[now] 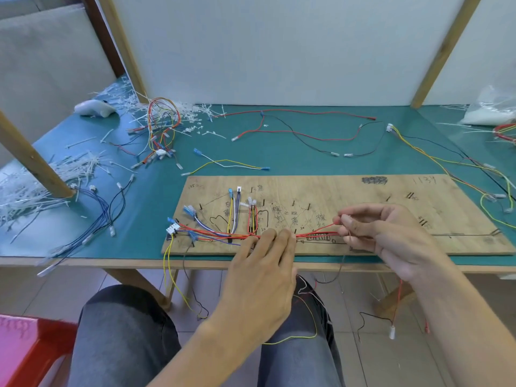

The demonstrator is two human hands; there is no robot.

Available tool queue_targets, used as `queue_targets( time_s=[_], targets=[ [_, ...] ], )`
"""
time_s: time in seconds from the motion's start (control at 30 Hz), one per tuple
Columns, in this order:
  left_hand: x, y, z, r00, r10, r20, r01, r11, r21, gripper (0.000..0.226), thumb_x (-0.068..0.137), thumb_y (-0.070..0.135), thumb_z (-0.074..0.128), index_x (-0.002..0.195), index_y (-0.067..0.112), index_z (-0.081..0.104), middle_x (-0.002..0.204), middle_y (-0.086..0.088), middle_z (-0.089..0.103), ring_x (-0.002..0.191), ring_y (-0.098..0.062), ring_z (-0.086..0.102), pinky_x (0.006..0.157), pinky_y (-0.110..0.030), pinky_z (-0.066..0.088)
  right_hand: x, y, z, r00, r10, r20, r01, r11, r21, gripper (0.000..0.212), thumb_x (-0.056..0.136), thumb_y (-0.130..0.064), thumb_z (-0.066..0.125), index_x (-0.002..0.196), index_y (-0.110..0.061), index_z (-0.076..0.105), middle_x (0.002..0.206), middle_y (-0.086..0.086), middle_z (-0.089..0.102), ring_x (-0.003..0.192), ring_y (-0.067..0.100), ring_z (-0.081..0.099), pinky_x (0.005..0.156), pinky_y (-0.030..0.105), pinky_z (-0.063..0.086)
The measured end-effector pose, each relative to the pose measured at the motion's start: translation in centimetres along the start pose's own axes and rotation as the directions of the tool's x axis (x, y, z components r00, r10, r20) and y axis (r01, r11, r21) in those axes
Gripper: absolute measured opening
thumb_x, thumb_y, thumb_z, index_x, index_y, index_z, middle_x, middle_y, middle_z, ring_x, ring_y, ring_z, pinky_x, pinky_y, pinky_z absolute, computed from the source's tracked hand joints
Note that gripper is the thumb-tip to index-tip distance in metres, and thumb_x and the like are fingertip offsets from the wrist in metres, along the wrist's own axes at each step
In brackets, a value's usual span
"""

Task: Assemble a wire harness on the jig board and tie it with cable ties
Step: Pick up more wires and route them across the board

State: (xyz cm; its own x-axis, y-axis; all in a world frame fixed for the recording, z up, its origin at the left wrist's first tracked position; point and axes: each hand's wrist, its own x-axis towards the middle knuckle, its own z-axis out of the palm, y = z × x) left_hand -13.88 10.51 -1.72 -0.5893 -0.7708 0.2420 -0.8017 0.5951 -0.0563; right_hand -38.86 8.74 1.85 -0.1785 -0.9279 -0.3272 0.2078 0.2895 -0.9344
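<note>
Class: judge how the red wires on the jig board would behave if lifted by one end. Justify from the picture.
Probably floppy: the red wires loop around pegs and hang below the table. Likely light: the right hand holds them in a fingertip pinch.

Plywood board [363,196] lies flat, pegged and pen-marked. Wires [223,234], mostly red, run along its near edge from white connector [172,229] at left. Left hand [262,275] presses them mid-run; right hand [391,238] pinches red ends. Loose ties [81,166] heaped far left.
</note>
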Motion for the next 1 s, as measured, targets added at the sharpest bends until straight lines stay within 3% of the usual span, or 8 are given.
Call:
queue_targets(
  time_s=[0.07,0.13,0.2,0.27,0.4,0.57,0.83,1.0],
  targets=[
    [0.1,0.1,-0.1,1.000,0.011,-0.002,-0.011,0.999,0.032,0.055,0.101,0.039,0.051,0.148,0.010,0.056,0.149,-0.003,0.058,0.133,-0.026,0.054,0.110,-0.044,0.047,0.6,0.2,1.4,0.989,-0.098,-0.109,0.079,0.984,-0.161,0.009,0.087,-0.005,0.080,0.095,-0.001,0.077,0.089,0.019,0.079,0.065,0.020,0.075,0.045,0.022,0.055],
    [0.3,0.2,-0.4,0.999,0.027,0.025,-0.029,0.998,0.063,0.058,0.101,0.037,0.053,0.151,0.008,0.052,0.150,-0.005,0.056,0.134,-0.026,0.052,0.112,-0.045,0.045,1.6,0.3,2.8,0.942,-0.285,-0.178,0.179,0.874,-0.453,0.005,0.094,-0.013,0.078,0.090,-0.013,0.077,0.077,0.005,0.079,0.060,0.016,0.076,0.039,0.020,0.046],
    [0.5,0.2,-0.7,0.996,0.034,0.077,-0.041,0.995,0.096,0.060,0.100,0.036,0.051,0.152,0.005,0.049,0.150,-0.008,0.055,0.134,-0.027,0.050,0.115,-0.047,0.041,2.7,-0.1,4.1,0.880,-0.449,-0.152,0.233,0.689,-0.687,0.011,0.093,-0.021,0.080,0.083,-0.021,0.077,0.068,-0.007,0.076,0.060,0.008,0.073,0.050,0.017,0.047],
    [0.8,0.3,-0.8,0.993,0.041,0.113,-0.057,0.988,0.145,0.062,0.100,0.034,0.051,0.153,0.002,0.046,0.150,-0.011,0.054,0.136,-0.028,0.048,0.117,-0.048,0.038,3.8,-0.4,5.3,0.854,-0.511,-0.100,0.224,0.534,-0.815,0.011,0.092,-0.026,0.080,0.081,-0.025,0.079,0.072,-0.011,0.074,0.073,0.009,0.071,0.068,0.026,0.054],
    [0.9,0.3,-0.8,0.986,0.046,0.162,-0.071,0.986,0.149,0.069,0.100,0.030,0.045,0.160,-0.001,0.028,0.158,-0.015,0.043,0.144,-0.031,0.036,0.122,-0.051,0.028,5.2,0.4,6.9,0.835,-0.544,-0.084,0.205,0.448,-0.870,0.012,0.094,-0.025,0.077,0.083,-0.024,0.077,0.080,-0.006,0.073,0.081,0.019,0.069,0.074,0.031,0.051],
    [0.7,0.1,-0.1,0.998,0.032,0.045,-0.034,0.999,0.036,0.056,0.099,0.033,0.052,0.147,0.005,0.055,0.143,-0.008,0.059,0.131,-0.026,0.052,0.110,-0.047,0.043,5.2,1.1,7.2,0.822,-0.553,-0.138,0.192,0.496,-0.847,0.015,0.095,-0.020,0.075,0.082,-0.027,0.070,0.075,-0.010,0.068,0.076,0.018,0.066,0.072,0.032,0.050],
    [0.4,-0.3,1.1,0.993,0.034,-0.113,-0.035,0.999,-0.009,0.053,0.097,0.036,0.051,0.142,0.009,0.062,0.143,-0.003,0.061,0.128,-0.023,0.055,0.109,-0.043,0.032,4.2,3.1,8.9,0.751,-0.657,-0.062,0.192,0.308,-0.932,0.010,0.102,-0.022,0.067,0.096,-0.016,0.073,0.100,0.000,0.064,0.086,0.024,0.062,0.070,0.034,0.045],
    [0.4,-0.2,0.9,0.993,0.023,-0.119,-0.030,0.998,-0.057,0.052,0.097,0.037,0.054,0.141,0.011,0.064,0.144,-0.003,0.062,0.126,-0.023,0.058,0.109,-0.041,0.039,3.9,4.0,9.2,0.725,-0.685,-0.076,0.224,0.339,-0.914,0.017,0.102,-0.025,0.067,0.097,-0.010,0.073,0.109,-0.001,0.059,0.087,0.021,0.061,0.075,0.034,0.048]
  ],
)
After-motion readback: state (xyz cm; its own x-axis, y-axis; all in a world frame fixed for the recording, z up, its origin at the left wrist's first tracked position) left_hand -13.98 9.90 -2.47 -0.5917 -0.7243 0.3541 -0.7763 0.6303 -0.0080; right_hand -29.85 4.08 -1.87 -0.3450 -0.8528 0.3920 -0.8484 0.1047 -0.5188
